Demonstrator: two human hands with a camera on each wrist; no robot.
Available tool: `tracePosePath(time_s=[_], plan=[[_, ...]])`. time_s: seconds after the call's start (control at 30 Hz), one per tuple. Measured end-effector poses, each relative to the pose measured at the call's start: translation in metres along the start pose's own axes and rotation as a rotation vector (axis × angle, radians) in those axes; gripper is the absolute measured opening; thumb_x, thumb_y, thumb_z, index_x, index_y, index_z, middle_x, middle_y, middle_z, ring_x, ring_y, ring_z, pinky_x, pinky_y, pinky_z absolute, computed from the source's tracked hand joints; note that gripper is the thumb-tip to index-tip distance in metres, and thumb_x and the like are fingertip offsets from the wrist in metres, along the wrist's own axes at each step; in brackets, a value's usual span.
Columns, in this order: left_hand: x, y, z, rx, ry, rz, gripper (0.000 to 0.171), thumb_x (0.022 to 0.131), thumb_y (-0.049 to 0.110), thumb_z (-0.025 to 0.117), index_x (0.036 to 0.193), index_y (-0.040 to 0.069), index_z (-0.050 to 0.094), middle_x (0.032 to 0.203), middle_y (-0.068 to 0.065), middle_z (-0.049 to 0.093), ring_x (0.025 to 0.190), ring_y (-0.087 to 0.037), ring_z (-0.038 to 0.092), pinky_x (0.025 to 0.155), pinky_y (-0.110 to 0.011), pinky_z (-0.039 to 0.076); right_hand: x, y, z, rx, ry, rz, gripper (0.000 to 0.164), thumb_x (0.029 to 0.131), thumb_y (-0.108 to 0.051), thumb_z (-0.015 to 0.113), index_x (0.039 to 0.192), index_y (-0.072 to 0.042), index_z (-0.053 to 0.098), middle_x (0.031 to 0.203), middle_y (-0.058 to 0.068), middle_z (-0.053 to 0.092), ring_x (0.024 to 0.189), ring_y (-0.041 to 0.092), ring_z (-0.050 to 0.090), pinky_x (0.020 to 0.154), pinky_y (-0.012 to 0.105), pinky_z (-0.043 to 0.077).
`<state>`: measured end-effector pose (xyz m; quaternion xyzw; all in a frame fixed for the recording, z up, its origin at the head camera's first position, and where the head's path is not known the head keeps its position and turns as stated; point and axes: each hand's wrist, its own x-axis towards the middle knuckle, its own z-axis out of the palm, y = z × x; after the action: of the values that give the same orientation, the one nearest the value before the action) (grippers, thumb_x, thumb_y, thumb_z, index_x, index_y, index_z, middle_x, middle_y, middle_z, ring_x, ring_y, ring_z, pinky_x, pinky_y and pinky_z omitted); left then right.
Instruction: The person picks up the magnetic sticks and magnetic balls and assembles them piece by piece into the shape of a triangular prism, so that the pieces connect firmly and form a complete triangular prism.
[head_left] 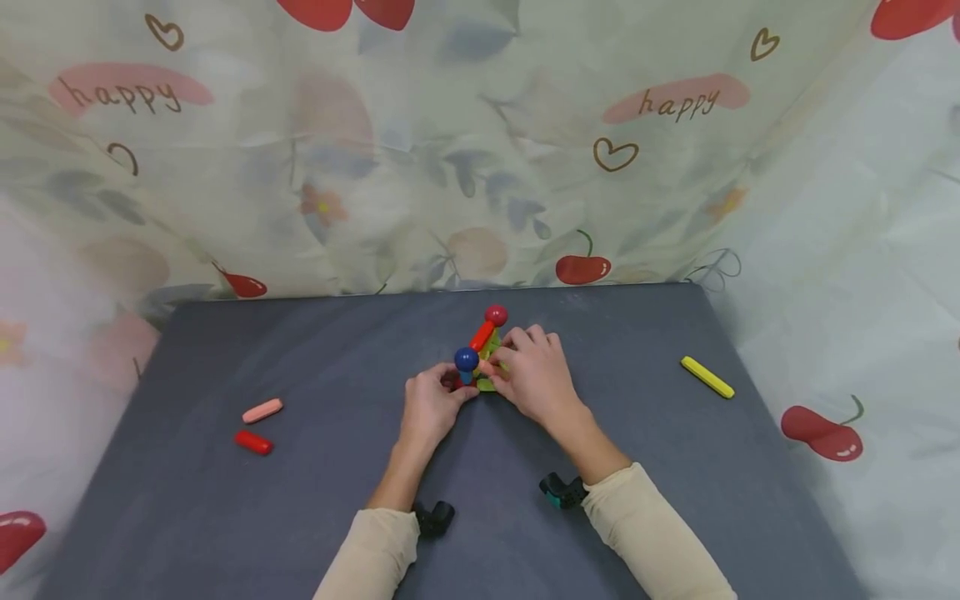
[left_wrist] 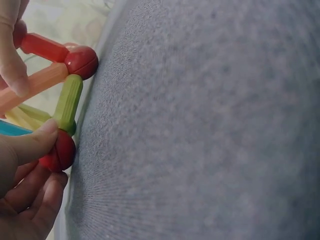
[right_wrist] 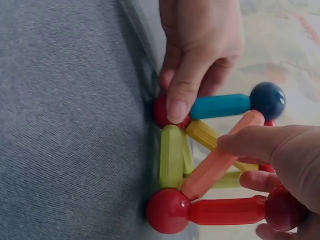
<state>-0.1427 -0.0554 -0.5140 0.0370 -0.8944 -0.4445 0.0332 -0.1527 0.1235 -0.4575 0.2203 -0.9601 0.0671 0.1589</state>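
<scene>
A frame of magnetic building sticks and balls stands on the table between both hands. My left hand pinches a red ball at a bottom corner, where a teal stick, a green stick and a yellow stick meet. My right hand holds a peach stick between thumb and fingers. The peach stick slants from another red ball up to the blue ball; whether it touches the blue ball is hard to tell. A red stick joins that bottom ball to a higher red ball.
Loose on the left of the dark grey table lie a peach stick and a red stick. A yellow stick lies far right. A patterned curtain hangs along the table's back edge.
</scene>
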Motion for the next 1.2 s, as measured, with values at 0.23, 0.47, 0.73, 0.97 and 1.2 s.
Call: tracePosePath(time_s=[0.23, 0.47, 0.73, 0.97, 1.2], plan=[[-0.002, -0.001, 0.001, 0.015, 0.02, 0.003, 0.034, 0.079, 0.025, 0.09, 0.108, 0.012, 0.078, 0.092, -0.007, 0.078, 0.082, -0.02, 0.07, 0.077, -0.04, 0.059, -0.006, 0.013, 0.002, 0.215, -0.02, 0.047, 0.04, 0.083, -0.042, 0.085, 0.115, -0.021, 0.075, 0.118, 0.004, 0.065, 0.107, 0.028, 0.055, 0.09, 0.047, 0.047], [-0.005, 0.002, -0.014, -0.001, -0.112, 0.003, 0.049, 0.083, 0.024, 0.087, 0.127, 0.013, 0.069, 0.115, -0.008, 0.072, 0.099, -0.022, 0.07, 0.087, -0.041, 0.059, -0.038, 0.052, 0.033, 0.817, -0.068, 0.283, 0.055, 0.086, -0.031, 0.084, 0.134, -0.013, 0.065, 0.121, 0.006, 0.062, 0.101, 0.022, 0.058, 0.084, 0.033, 0.052], [-0.018, -0.043, -0.111, -0.029, -0.071, 0.089, 0.046, 0.089, 0.028, 0.08, 0.132, 0.017, 0.067, 0.13, -0.004, 0.069, 0.12, -0.024, 0.063, 0.1, -0.047, 0.054, -0.043, 0.056, 0.058, 0.759, -0.086, 0.253, 0.021, 0.092, -0.031, 0.076, 0.106, -0.016, 0.078, 0.103, 0.002, 0.067, 0.088, 0.014, 0.058, 0.078, 0.029, 0.05], [-0.045, -0.118, -0.196, 0.131, 0.085, -0.057, 0.053, 0.086, 0.031, 0.083, 0.134, 0.015, 0.067, 0.135, -0.013, 0.068, 0.121, -0.033, 0.057, 0.097, -0.042, 0.046, -0.041, 0.054, 0.055, 0.671, -0.097, 0.24, 0.02, 0.093, -0.031, 0.075, 0.096, -0.012, 0.076, 0.1, 0.005, 0.066, 0.084, 0.015, 0.057, 0.075, 0.029, 0.049], [-0.059, -0.159, -0.228, 0.236, -0.051, -0.187, 0.063, 0.085, 0.024, 0.084, 0.14, 0.005, 0.06, 0.138, -0.03, 0.057, 0.129, -0.048, 0.048, 0.099, -0.065, 0.041, -0.041, 0.055, 0.058, 0.69, -0.088, 0.233, 0.019, 0.094, -0.033, 0.074, 0.096, -0.014, 0.076, 0.101, 0.003, 0.065, 0.084, 0.014, 0.057, 0.074, 0.028, 0.049]])
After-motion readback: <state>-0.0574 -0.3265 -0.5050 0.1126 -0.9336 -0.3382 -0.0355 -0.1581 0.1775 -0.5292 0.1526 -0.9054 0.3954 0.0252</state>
